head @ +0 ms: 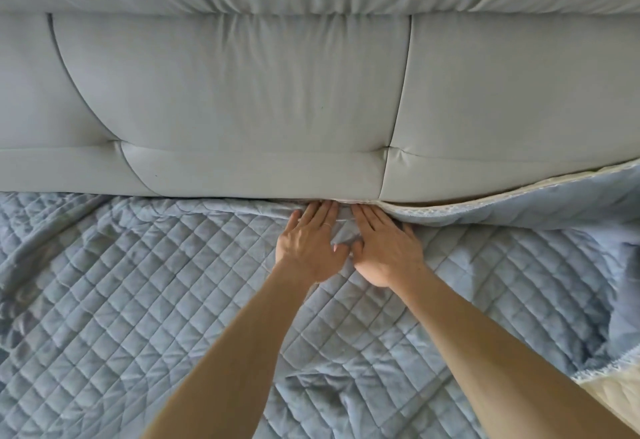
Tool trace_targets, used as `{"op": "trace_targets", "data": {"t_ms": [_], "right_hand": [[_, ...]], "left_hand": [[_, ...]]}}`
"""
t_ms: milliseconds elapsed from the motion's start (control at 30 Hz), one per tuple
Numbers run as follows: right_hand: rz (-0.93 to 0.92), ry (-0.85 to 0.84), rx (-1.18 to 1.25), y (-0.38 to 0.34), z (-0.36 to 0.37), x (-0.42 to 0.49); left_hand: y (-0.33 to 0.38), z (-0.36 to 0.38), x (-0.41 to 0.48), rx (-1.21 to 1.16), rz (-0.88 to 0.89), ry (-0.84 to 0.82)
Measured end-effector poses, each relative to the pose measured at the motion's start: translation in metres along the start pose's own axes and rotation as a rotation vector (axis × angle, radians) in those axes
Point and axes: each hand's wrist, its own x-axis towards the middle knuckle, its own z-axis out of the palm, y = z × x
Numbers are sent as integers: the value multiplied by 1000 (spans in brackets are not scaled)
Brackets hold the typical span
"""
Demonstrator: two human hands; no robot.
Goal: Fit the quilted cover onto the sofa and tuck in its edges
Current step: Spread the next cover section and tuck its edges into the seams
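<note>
Pressed flat on the quilted cover (173, 300) with left hand (310, 248) and right hand (384, 251), side by side, fingers straight and together, thumbs nearly touching. Had fingertips at the crease just under the sofa backrest (225, 109) ahead. Lay blue and wrinkled beneath and around both hands. Sat tucked beneath the backrest left of the hands; stood loose right of them, cream underside (485, 203) turned up.

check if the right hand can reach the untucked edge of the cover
Probably yes. The right hand lies flat on the cover at the backrest. The untucked edge starts right beside its fingers and runs off to the right. Nothing lies between them.
</note>
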Motion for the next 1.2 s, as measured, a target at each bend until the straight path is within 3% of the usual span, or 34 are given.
{"op": "trace_targets", "data": {"t_ms": [67,167,400,500,633,767,1033,1200], "right_hand": [[17,-21,38,0,-1,6],[-2,45,51,1,5,13],[-91,128,-12,7,2,-5],[-57,257,-119,18,11,-37],[1,289,-161,47,6,-47],[37,240,-73,49,3,-27],[34,116,18,60,-4,-14],[85,30,52,61,2,2]], "left_hand": [[-1,-6,8,-5,-21,-78],[1,-13,24,-37,-89,-60],[13,-7,0,50,-39,119],[24,-6,-11,69,10,154],[24,-11,-10,102,117,221],[41,-2,2,55,270,166],[51,2,21,62,189,139],[57,3,37,34,135,20]]}}
